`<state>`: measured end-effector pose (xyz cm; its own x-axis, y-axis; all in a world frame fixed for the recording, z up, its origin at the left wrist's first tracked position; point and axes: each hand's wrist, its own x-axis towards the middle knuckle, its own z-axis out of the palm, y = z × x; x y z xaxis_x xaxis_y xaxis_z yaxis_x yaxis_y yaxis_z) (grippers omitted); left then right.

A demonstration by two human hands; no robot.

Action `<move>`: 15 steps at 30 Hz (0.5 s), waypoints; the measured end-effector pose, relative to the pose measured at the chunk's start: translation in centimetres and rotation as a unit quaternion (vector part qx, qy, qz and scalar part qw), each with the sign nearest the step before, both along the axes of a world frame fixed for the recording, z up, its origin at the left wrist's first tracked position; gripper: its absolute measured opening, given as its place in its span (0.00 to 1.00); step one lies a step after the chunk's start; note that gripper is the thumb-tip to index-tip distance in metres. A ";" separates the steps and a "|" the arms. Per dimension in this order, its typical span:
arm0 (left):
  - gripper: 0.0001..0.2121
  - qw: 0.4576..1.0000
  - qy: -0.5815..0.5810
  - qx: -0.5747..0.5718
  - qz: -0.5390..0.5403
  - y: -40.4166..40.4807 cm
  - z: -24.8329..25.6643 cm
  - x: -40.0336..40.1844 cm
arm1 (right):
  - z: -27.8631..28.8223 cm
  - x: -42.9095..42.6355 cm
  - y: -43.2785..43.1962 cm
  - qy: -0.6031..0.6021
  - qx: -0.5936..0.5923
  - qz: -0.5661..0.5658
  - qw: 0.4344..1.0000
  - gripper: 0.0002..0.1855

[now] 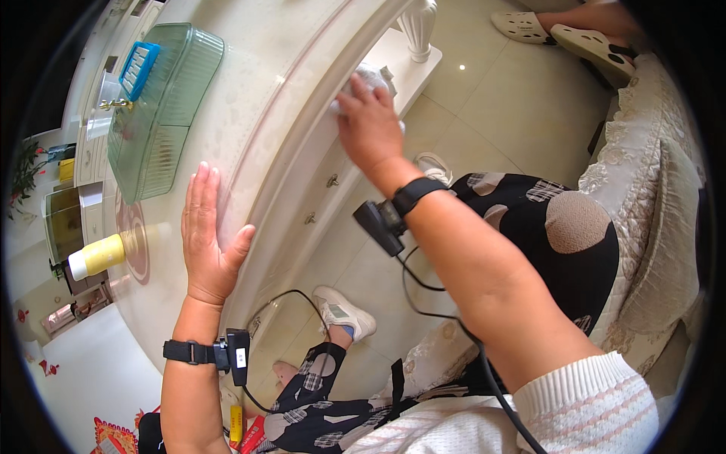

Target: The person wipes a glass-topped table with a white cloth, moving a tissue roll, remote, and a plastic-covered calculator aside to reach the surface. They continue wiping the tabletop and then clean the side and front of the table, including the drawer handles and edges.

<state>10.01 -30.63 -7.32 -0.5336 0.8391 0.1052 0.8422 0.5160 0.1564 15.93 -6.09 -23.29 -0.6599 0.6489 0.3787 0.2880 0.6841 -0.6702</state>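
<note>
My left hand (207, 244) lies flat, fingers together and thumb apart, on the pale tabletop (255, 74) near its edge, holding nothing. Beyond its fingertips stands a ribbed green clear container (164, 130) with a blue-framed item (139, 69) on top. A yellow bottle with a white cap (102, 255) is left of this hand. My right hand (371, 122), slightly blurred, presses a whitish cloth (374, 76) against the outer side of the table, below its rim. Part of the cloth is hidden by the fingers. Both wrists wear black straps with small devices.
Small metal knobs (332, 180) sit on the table's side. A white fluted leg (418, 31) rises from a low base. Another person's feet in white clogs (522, 28) are at the upper right. A quilted sofa cover (646, 136) is at the right. Black cables hang from the wrist devices.
</note>
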 end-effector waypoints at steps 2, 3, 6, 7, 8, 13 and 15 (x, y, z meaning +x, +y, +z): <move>0.37 1.000 0.004 -0.006 0.002 -0.8 0.2 -0.3 | 0.0 -0.5 -4.6 -0.127 0.054 0.095 0.986 0.19; 0.37 1.000 0.003 -0.006 0.004 -0.8 0.1 -0.6 | -0.4 0.6 -7.5 -0.093 0.030 0.154 0.983 0.19; 0.36 1.000 0.009 -0.012 0.005 -0.2 0.2 -0.2 | -0.9 4.4 -14.0 -0.082 -0.068 0.351 0.930 0.19; 0.36 1.000 0.019 -0.019 0.012 -0.4 0.2 -0.3 | -0.3 4.5 -14.3 -0.095 -0.085 0.379 0.917 0.18; 0.36 0.999 0.027 -0.026 0.018 -0.5 0.2 -0.2 | 0.2 4.5 -14.5 -0.109 -0.102 0.405 0.902 0.18; 0.35 0.997 0.029 -0.014 0.068 -0.3 -0.9 1.0 | 0.1 1.3 -7.6 -0.182 -0.089 0.289 0.936 0.19; 0.35 0.996 0.041 -0.009 0.080 -0.2 -0.8 1.2 | 0.6 -0.5 -2.0 -0.174 -0.123 0.215 0.953 0.18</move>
